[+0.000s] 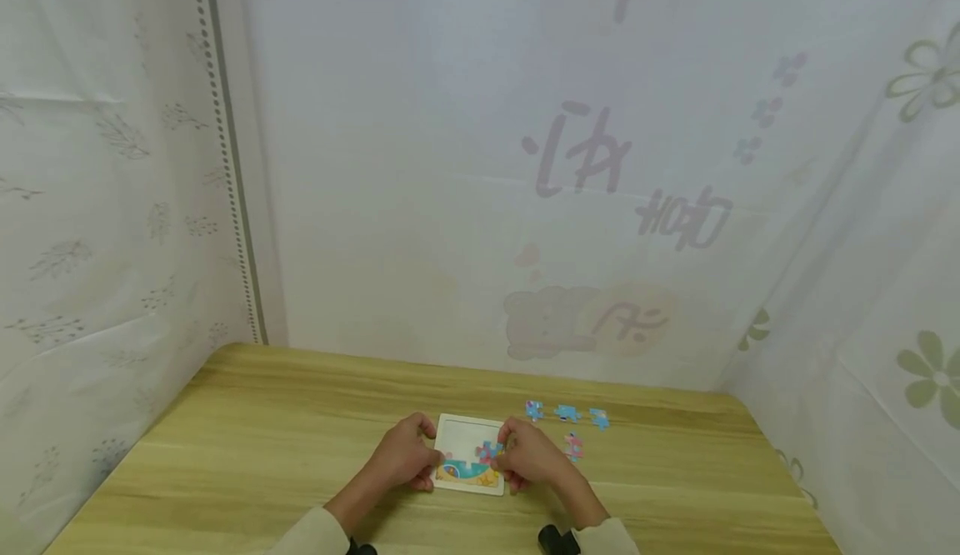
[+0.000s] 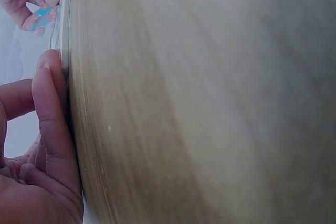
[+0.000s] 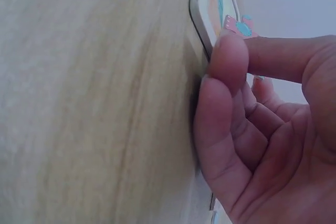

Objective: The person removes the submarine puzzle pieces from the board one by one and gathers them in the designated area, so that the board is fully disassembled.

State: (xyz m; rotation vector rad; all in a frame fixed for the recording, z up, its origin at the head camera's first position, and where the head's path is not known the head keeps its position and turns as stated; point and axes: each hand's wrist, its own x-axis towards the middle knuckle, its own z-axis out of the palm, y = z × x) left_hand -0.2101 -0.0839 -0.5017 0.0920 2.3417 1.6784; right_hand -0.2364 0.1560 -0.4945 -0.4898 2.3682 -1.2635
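Observation:
A white-framed jigsaw tray (image 1: pixel 468 492) lies on the table, its lower part filled with pieces showing blue water and orange sand. My left hand (image 1: pixel 408 455) grips the tray's left edge, thumb on the frame and fingers along its side. Over the right part of the tray, my right hand (image 1: pixel 534 453) pinches a pink-and-blue jigsaw piece (image 1: pixel 488 452) between thumb and finger. That piece is tilted above the frame in the right wrist view; its far part is hidden there. The other right fingers are bent beside the tray's right edge.
Several loose jigsaw pieces lie right of the tray: blue ones (image 1: pixel 567 413) in a row at the back and a pink one (image 1: pixel 573 447) nearer the right hand. The wooden table (image 1: pixel 300 405) ends against white patterned cloth (image 1: pixel 390 205) behind and at both sides.

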